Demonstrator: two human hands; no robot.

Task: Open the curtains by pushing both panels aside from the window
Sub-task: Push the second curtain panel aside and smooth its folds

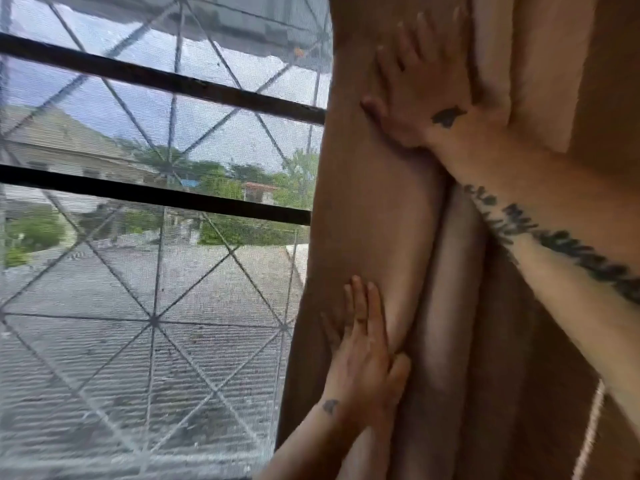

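Curtain (374, 220): brown, thick rounded folds | left hand (360, 358), right hand (415, 95): flat, spread, pressing fabric

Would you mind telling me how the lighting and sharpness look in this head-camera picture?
Head view: strongly backlit, with daylight through the window mesh leaving the brown curtain dim; wide-angle bowing tilts the dark bars; the whole frame is soft, the right hand blurrier than the left hand; both press flat on the cloth.
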